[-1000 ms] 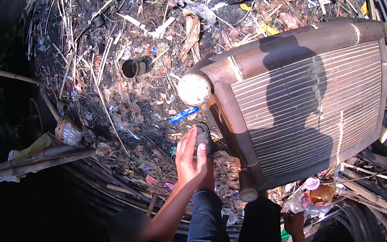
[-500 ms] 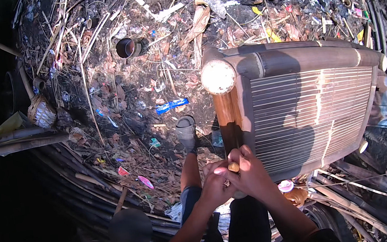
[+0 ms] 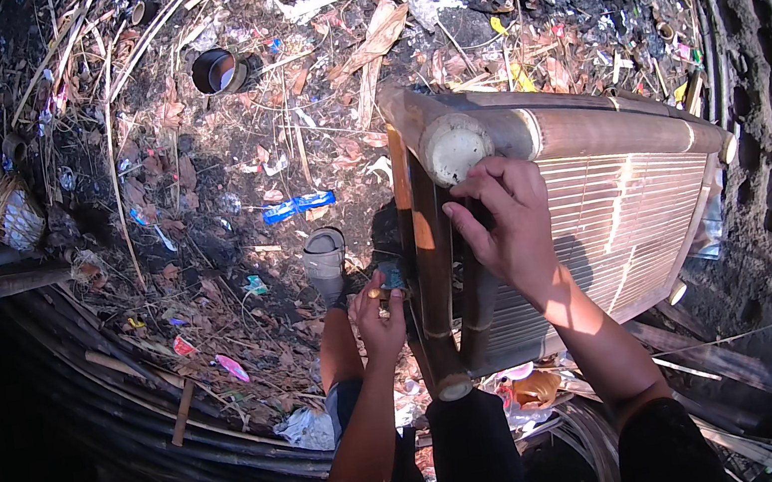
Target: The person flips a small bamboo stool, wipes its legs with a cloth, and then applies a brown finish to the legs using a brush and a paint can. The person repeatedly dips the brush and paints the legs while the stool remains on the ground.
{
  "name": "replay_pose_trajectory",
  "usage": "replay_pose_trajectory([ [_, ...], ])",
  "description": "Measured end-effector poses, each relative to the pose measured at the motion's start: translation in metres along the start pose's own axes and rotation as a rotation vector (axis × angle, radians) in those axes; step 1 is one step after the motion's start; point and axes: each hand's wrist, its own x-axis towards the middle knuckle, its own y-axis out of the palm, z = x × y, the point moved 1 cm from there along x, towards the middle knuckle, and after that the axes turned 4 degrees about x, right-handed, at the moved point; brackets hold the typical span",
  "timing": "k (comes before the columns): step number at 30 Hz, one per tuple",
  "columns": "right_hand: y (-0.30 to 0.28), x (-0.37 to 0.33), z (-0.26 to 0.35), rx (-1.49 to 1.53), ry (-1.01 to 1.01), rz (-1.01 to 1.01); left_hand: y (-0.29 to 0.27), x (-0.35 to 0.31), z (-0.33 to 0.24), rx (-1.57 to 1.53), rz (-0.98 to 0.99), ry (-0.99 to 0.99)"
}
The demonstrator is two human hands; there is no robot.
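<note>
A bamboo furniture piece with a slatted panel (image 3: 607, 236) stands tilted before me. My right hand (image 3: 511, 211) is at its near upper corner, fingers bent and thumb low, just under the pale cut end (image 3: 456, 149) of a thick bamboo pole. The fingertips seem to touch that end's lower rim; whether they pinch anything small is hidden. My left hand (image 3: 382, 327) is lower and further left, beside a bamboo leg (image 3: 432, 264). Its fingers are closed on a small yellowish-brown thing (image 3: 376, 294), mostly covered, whose kind I cannot make out.
Dry leaves and scraps litter the ground, with a blue wrapper (image 3: 300, 206) and a short dark tube (image 3: 218, 71). My sandalled foot (image 3: 325, 259) is left of the frame. Long bamboo poles (image 3: 127, 393) lie at the left; a rough wall (image 3: 767, 130) runs along the right.
My hands, together around the small yellowish-brown thing before, have parted. The right rose to the bamboo pole's end; the left moved left with the thing. The view has shifted, and the furniture appears turned.
</note>
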Motion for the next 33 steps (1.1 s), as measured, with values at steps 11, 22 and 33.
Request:
replay_pose_trajectory([
  [11, 0.012, -0.031, -0.017, -0.221, 0.160, 0.035, 0.014, 0.013, 0.006, -0.114, -0.147, -0.173],
  [22, 0.037, -0.055, -0.006, -0.254, 0.082, 0.292, 0.047, 0.004, 0.022, -0.160, -0.118, -0.218],
  [33, 0.007, -0.039, 0.034, 0.102, -0.228, 0.267, 0.044, 0.011, 0.035, -0.414, -0.072, -0.358],
])
